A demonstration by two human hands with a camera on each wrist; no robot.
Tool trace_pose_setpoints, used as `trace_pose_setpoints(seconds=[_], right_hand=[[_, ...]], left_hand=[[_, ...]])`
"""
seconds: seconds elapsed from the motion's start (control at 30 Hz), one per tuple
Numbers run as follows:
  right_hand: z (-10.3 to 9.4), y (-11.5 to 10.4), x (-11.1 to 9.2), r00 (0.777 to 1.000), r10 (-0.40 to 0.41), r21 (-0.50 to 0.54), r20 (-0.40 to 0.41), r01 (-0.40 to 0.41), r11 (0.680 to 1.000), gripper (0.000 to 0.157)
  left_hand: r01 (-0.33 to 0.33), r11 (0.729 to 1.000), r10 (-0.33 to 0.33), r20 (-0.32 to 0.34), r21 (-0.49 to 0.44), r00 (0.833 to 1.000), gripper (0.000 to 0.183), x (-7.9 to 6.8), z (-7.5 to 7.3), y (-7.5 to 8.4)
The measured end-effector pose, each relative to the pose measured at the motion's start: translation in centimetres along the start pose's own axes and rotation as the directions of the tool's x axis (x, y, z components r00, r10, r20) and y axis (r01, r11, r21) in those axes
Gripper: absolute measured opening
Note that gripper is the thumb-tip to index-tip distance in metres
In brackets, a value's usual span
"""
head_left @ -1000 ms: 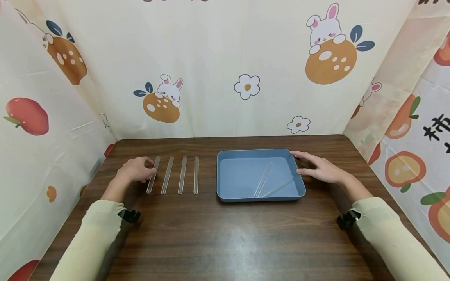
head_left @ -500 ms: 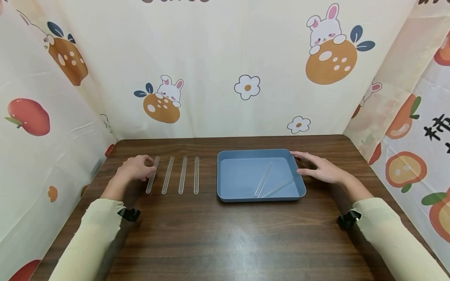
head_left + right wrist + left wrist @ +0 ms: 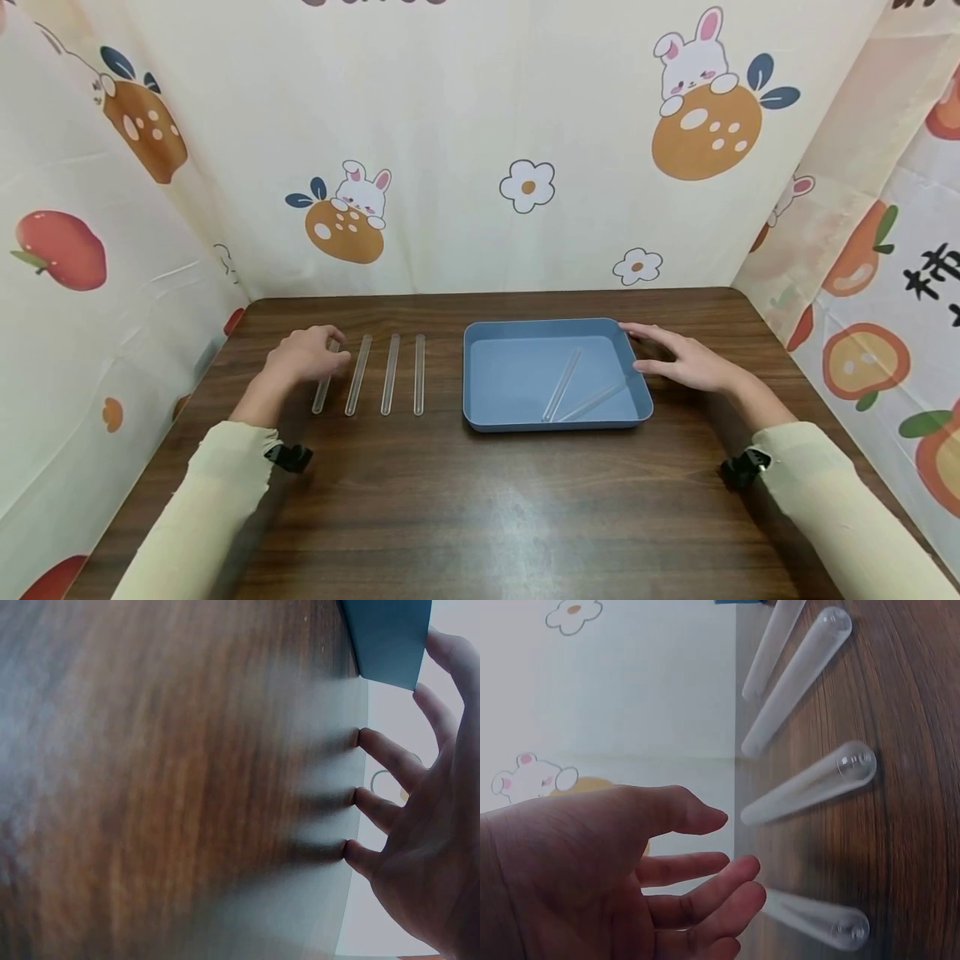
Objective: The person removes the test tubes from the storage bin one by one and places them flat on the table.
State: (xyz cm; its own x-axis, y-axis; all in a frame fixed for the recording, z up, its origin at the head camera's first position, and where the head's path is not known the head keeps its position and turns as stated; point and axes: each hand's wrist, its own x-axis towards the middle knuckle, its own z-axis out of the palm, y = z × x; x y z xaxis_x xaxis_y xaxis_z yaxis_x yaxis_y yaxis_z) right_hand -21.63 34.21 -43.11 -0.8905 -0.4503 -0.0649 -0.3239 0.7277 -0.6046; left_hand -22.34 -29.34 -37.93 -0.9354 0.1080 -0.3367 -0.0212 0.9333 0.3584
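In the head view my left hand (image 3: 306, 354) hovers over the leftmost clear test tube (image 3: 321, 397), hiding its middle. Seen from the left wrist, the fingers are loosely bent with nothing between them, and the thumb points toward the second test tube (image 3: 810, 784). Two more test tubes (image 3: 390, 375) lie to the right in the same row, round ends toward me. My right hand (image 3: 686, 360) is spread at the right side of the blue tray (image 3: 502, 367), with thumb and index finger at its rim. Inside the tray lie two clear tubes (image 3: 561, 385), angled apart.
All of this is on a dark wood-grain table (image 3: 450, 517). A printed fabric curtain (image 3: 450, 100) with rabbits and fruit rises behind the table's back edge and along both sides. A dark wrist camera (image 3: 288, 457) sits on the left cuff, another (image 3: 744, 469) on the right.
My left hand has shifted right and slightly up, off the side of the leftmost tube, which stays on the table. The right hand, tray and other tubes hold still.
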Motion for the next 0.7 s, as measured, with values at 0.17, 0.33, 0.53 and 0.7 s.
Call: trace_pose_setpoints(seconds=[0.17,0.33,0.53,0.7], right_hand=[[0.1,0.2,0.1,1.0,0.006,-0.007,-0.001,-0.006,1.0,0.071],[0.2,0.4,0.1,1.0,0.01,-0.016,-0.003,-0.011,1.0,0.072],[0.1,0.5,0.1,1.0,0.024,-0.021,-0.002,-0.024,0.999,0.072],[0.1,0.4,0.1,1.0,0.03,-0.019,0.001,-0.03,0.999,0.072]], left_hand=[[-0.023,0.999,0.024,-0.042,0.024,0.999,0.055,-0.2,0.1,1.3],[-0.024,0.999,0.026,-0.056,0.025,0.998,0.053,0.1,0.4,2.1],[-0.042,0.999,0.043,-0.057,0.025,0.997,0.053,0.1,0.4,3.3],[-0.055,0.998,0.057,-0.063,0.028,0.996,0.053,0.3,0.6,4.3]])
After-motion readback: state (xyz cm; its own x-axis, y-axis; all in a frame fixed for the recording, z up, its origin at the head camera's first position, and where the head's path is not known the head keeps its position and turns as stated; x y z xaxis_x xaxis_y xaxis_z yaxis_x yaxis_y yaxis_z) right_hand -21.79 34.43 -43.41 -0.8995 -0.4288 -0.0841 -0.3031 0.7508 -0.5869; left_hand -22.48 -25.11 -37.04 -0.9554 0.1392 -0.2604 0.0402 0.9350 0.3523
